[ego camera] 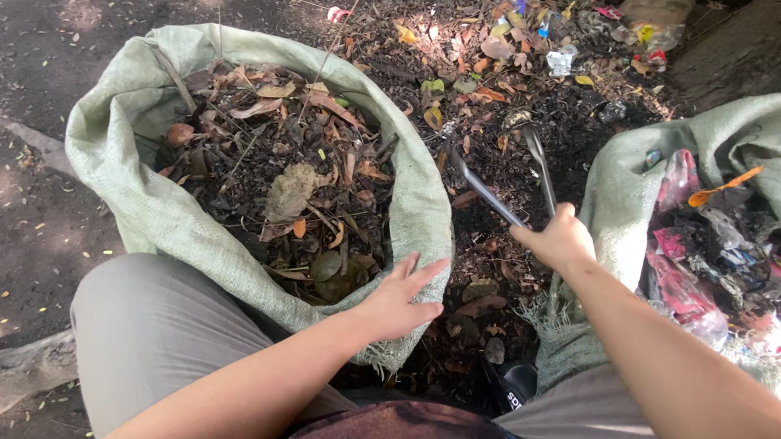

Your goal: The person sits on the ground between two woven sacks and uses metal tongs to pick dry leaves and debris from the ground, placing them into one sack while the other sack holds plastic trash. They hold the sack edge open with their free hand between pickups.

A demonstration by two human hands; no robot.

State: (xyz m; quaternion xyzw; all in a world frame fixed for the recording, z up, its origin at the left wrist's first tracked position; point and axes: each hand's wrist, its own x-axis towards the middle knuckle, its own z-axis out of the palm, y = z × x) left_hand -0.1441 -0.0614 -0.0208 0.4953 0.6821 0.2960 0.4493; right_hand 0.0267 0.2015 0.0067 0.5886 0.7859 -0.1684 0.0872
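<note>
Between two sacks: left hand [397,306], fingers spread, rests on pale green woven sack [145,209] of dry leaves; right hand [558,240] grips long metal tongs [497,193] over scattered litter [521,41].

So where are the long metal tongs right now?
In the head view, the long metal tongs are in the right hand, reaching over the leaf-strewn ground between the green woven sack of dry leaves and the sack of plastic rubbish.

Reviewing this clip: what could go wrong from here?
1. The left hand only rests on the rim of the green woven sack of dry leaves; the rim could fold and spill.
2. The long metal tongs in the right hand are spread over mixed litter; small pieces may slip.
</note>
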